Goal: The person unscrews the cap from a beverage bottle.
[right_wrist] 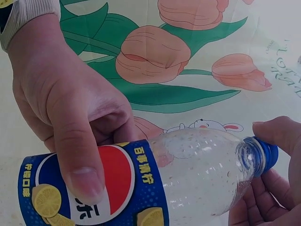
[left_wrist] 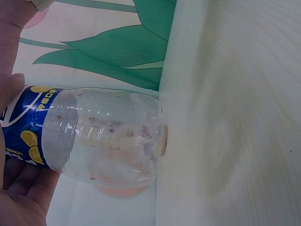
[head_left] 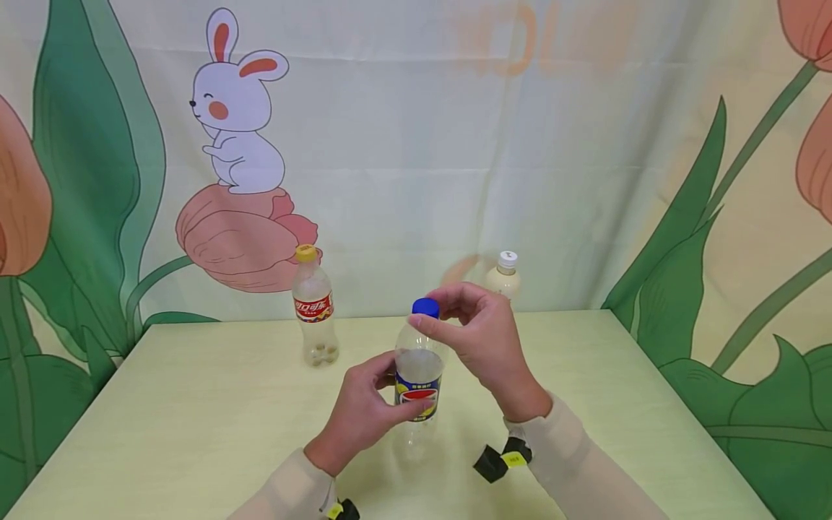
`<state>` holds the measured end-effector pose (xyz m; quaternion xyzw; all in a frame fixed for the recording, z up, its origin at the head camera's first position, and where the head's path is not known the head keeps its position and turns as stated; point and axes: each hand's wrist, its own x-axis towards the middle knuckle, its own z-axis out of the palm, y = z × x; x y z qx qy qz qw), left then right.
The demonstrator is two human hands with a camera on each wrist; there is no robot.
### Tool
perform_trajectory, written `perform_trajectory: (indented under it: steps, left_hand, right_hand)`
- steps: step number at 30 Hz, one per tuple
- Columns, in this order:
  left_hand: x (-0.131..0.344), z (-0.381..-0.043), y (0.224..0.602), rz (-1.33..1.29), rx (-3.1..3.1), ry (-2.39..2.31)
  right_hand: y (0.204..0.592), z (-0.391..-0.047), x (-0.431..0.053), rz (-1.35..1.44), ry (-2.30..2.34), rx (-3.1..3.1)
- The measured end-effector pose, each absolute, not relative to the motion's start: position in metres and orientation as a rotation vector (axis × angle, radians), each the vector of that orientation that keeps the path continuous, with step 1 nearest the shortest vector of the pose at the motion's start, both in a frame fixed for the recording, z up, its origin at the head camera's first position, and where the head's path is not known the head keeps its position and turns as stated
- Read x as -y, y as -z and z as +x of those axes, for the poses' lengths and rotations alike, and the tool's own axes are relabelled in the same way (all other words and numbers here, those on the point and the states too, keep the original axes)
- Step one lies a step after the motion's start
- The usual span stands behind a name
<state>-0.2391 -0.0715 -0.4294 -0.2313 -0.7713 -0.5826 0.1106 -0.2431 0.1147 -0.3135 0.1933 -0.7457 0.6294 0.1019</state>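
Note:
A clear plastic Pepsi bottle with a blue lemon-pattern label stands roughly upright in front of me. My left hand grips it around the label, thumb across the front. At the top, my right hand pinches the blue bottle cap between thumb and fingers. The right wrist view shows the cap at the neck, with some thread visible below it. No drink shows inside, only droplets on the wall. In the left wrist view the bottle's base is at or just above the tabletop; contact is unclear.
A Coca-Cola bottle with a yellow cap stands at the back left of the pale table. Behind my right hand is a white-capped bottle, partly hidden. A printed curtain hangs behind the table.

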Motion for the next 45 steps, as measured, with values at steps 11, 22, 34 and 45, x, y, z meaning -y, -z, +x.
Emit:
perform_trajectory:
  steps: [11, 22, 34, 45]
  left_hand:
    - [0.0711, -0.2398, 0.4298, -0.692, 2.246, 1.717]
    - [0.0721, -0.239, 0.4291, -0.67, 2.26, 1.707]
    - [0.072, -0.2378, 0.4285, -0.675, 2.26, 1.73]
    - [0.0715, -0.2373, 0.4285, -0.668, 2.285, 1.732]
  right_hand:
    - [0.314, -0.2472, -0.117, 0.682, -1.888, 2.175]
    - [0.314, -0.2478, -0.1172, 0.799, -1.989, 2.134]
    - [0.3157, -0.2462, -0.1167, 0.634, -1.895, 2.208]
    - [0.3137, -0.2417, -0.109, 0.524, -1.78, 2.189]
